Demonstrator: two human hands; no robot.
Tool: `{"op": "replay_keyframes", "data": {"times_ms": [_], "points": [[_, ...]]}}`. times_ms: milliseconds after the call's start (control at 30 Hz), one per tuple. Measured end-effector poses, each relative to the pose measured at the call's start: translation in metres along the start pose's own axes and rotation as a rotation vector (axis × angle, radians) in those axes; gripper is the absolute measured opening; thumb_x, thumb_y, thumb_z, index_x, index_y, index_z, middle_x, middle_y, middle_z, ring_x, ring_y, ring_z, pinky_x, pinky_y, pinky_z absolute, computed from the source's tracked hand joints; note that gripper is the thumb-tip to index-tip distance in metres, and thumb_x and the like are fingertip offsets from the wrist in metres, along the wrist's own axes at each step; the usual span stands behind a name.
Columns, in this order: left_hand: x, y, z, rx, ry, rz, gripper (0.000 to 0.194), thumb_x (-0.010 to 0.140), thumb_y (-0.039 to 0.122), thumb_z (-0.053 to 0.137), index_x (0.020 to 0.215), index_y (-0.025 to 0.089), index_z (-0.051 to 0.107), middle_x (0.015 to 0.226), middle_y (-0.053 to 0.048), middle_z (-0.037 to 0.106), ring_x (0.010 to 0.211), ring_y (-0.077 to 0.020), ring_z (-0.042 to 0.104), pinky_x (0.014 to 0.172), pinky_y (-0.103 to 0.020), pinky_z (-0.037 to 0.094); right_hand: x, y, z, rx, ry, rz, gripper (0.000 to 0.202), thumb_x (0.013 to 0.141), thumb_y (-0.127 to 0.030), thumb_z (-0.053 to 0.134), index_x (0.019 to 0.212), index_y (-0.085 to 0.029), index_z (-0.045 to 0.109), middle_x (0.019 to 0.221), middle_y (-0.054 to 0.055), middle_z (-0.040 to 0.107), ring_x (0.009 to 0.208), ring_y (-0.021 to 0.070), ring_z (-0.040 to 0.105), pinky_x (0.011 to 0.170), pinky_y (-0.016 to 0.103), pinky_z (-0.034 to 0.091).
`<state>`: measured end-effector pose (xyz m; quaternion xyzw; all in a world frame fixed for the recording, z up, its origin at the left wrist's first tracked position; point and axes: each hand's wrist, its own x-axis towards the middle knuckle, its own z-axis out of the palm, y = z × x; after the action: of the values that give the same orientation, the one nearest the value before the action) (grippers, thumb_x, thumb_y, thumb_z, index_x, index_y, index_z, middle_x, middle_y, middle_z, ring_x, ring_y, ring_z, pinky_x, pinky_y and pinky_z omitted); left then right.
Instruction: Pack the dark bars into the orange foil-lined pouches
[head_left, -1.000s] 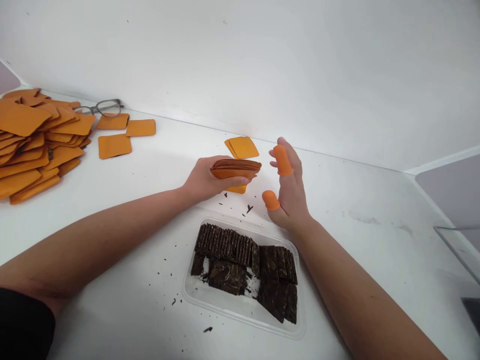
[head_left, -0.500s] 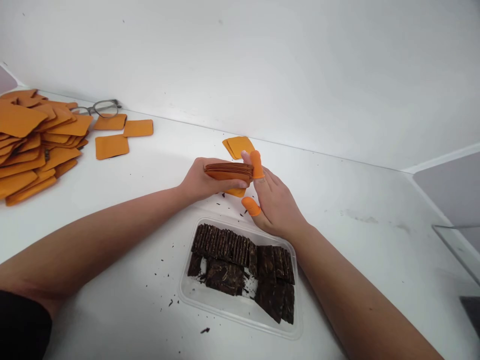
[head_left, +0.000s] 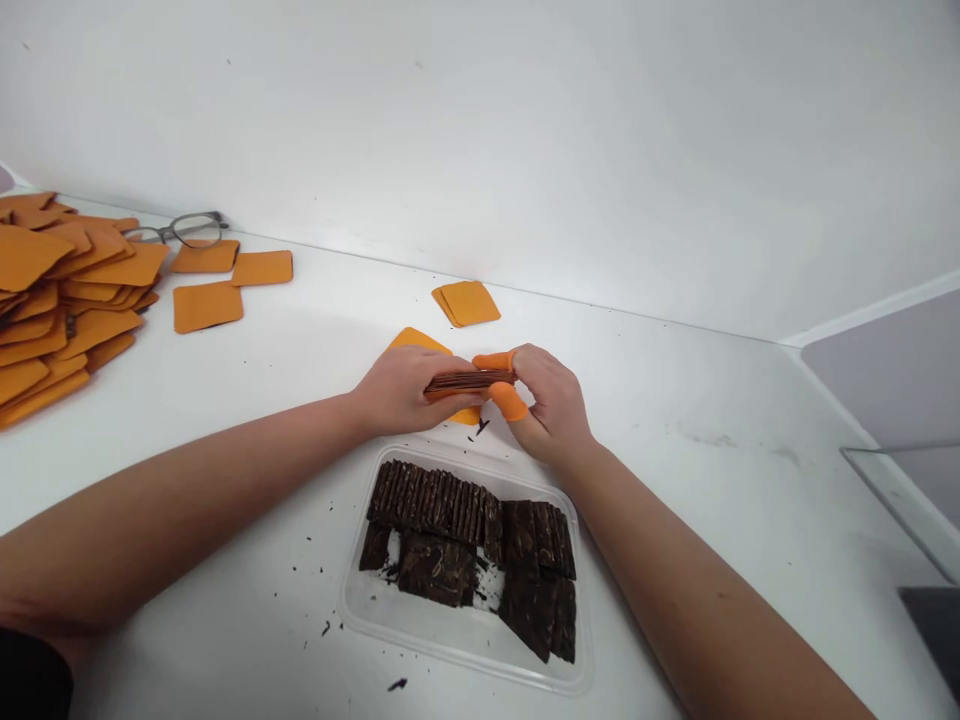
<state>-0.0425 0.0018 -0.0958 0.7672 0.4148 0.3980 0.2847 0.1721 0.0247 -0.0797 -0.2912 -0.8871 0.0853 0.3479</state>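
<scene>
Near the middle of the frame, the left hand [head_left: 412, 388] is holding a thin stack of orange packets [head_left: 471, 382] from the left, its fingers lying over the top and its thumb pressing underneath. The right hand [head_left: 551, 400] is closing narrowly on the right end of the same stack, with orange finger covers [head_left: 510, 401] showing on its thumb and a finger. The stack is showing its layered edges toward the camera, above the white table [head_left: 225, 640]. Beneath and behind the left hand, yellow-orange packets [head_left: 418, 340] are lying partly hidden, and a small overlapping group of yellow-orange packets [head_left: 471, 303] is resting above the hands, near the foot of the wall [head_left: 525, 150]. In the lower centre, a clear plastic container [head_left: 442, 640] is holding dark pressed slabs [head_left: 435, 500]: an upright row is filling its upper left part, while other slabs are lying or leaning below and to the right. Dark crumbs [head_left: 397, 685] are dotting the table left of the container. At the left edge, a large heap of orange packets [head_left: 75, 300] is spreading, with eyeglasses [head_left: 197, 230] resting beside its upper right side and three loose orange packets [head_left: 208, 306] lying just below them.
</scene>
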Motion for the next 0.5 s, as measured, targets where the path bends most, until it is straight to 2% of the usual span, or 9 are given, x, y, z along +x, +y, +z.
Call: {"op": "replay_keyframes", "data": {"times_ms": [100, 200, 333, 400, 500], "points": [[0.000, 0.001, 0.000, 0.071, -0.011, -0.004, 0.021, 0.083, 0.045, 0.070, 0.085, 0.024, 0.070, 0.071, 0.002, 0.072, 0.066, -0.0145, 0.064, 0.062, -0.027, 0.044, 0.003, -0.001, 0.002, -0.011, 0.027, -0.023, 0.049, 0.099, -0.065, 0.050, 0.076, -0.022, 0.054, 0.070, 0.003, 0.060, 0.069, 0.0172, 0.053, 0.076, 0.037, 0.050], [-0.001, 0.002, -0.002, 0.113, -0.006, -0.040, 0.026, 0.082, 0.046, 0.072, 0.081, 0.022, 0.062, 0.070, 0.003, 0.070, 0.062, -0.0135, 0.061, 0.058, -0.026, 0.041, 0.004, -0.002, 0.006, -0.026, 0.053, -0.005, 0.050, 0.097, -0.062, 0.056, 0.068, -0.022, 0.047, 0.064, 0.000, 0.053, 0.067, 0.0154, 0.049, 0.084, 0.039, 0.051], [0.000, 0.001, -0.001, 0.153, 0.047, -0.083, 0.047, 0.081, 0.055, 0.075, 0.113, 0.022, 0.061, 0.105, -0.007, 0.077, 0.092, -0.0230, 0.070, 0.077, -0.035, 0.053, -0.001, 0.001, 0.009, -0.052, 0.113, 0.128, 0.047, 0.100, -0.059, 0.054, 0.076, -0.018, 0.053, 0.070, -0.002, 0.053, 0.071, 0.0128, 0.053, 0.078, 0.033, 0.051], [0.001, 0.000, 0.000, 0.162, 0.048, -0.089, 0.055, 0.085, 0.050, 0.072, 0.129, 0.022, 0.054, 0.123, -0.012, 0.073, 0.106, -0.0260, 0.070, 0.090, -0.040, 0.055, -0.003, 0.005, 0.008, -0.060, 0.134, 0.228, 0.046, 0.101, -0.057, 0.055, 0.080, -0.017, 0.057, 0.073, -0.002, 0.055, 0.070, 0.0111, 0.053, 0.073, 0.029, 0.051], [0.001, -0.004, 0.001, 0.192, 0.044, -0.105, 0.057, 0.093, 0.041, 0.062, 0.144, 0.023, 0.042, 0.138, -0.014, 0.067, 0.121, -0.0264, 0.066, 0.106, -0.046, 0.051, -0.006, 0.018, 0.006, -0.064, 0.156, 0.386, 0.042, 0.103, -0.053, 0.056, 0.086, -0.015, 0.060, 0.075, -0.002, 0.057, 0.067, 0.0091, 0.054, 0.066, 0.025, 0.051]]}}
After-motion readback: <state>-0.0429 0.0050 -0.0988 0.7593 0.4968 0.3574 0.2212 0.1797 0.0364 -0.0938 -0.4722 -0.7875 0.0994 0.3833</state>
